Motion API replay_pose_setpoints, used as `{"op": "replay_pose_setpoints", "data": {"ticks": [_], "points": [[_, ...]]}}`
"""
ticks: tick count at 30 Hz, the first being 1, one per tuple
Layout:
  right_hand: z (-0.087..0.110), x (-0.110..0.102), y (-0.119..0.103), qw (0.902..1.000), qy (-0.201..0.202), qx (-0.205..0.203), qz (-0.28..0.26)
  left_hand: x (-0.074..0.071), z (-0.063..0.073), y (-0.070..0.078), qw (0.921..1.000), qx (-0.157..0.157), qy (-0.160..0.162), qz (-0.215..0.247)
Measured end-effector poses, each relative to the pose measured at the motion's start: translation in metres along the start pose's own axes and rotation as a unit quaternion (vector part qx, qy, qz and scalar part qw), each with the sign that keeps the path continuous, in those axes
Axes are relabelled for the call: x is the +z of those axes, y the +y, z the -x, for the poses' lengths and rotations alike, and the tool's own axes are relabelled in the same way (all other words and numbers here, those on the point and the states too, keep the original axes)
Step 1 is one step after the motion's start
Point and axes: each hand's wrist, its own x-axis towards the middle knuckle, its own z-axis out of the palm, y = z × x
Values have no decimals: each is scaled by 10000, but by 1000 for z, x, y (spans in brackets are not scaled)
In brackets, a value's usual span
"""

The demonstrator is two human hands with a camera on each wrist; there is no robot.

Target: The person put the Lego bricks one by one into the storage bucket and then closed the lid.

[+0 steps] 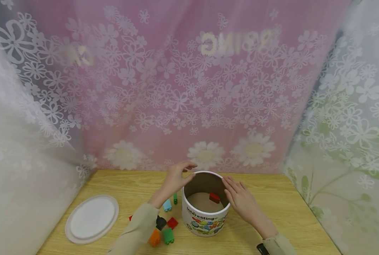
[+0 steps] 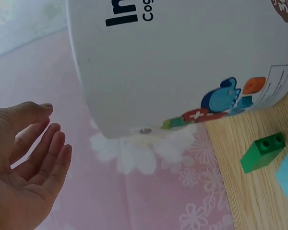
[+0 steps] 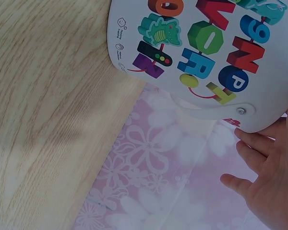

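Note:
A white round bucket with "Interesting" and colourful pictures printed on its side stands upright on the table. Inside it, a red block lies on the bottom. My left hand is at the bucket's left rim; the left wrist view shows its fingers loosely bent, holding nothing and a little apart from the wall. On the other side, my right hand touches the right rim with nearly straight fingers. In the right wrist view, those fingers meet the rim close to a handle rivet.
Left of the bucket lie loose blocks: a green block, an orange one, a red one, a black piece and a light blue block. A white round lid rests farther left. A floral curtain hangs behind the table.

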Motion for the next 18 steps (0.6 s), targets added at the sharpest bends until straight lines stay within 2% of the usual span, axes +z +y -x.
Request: {"op": "replay_pose_setpoints", "data": {"ticks": [13, 18], "points": [[0, 2, 1, 10000, 63, -27, -16, -35, 23, -18, 9970, -645, 240, 345], [0, 2, 1, 9999, -29, 32, -94, -46, 35, -26, 9950, -904, 312, 290]]}}
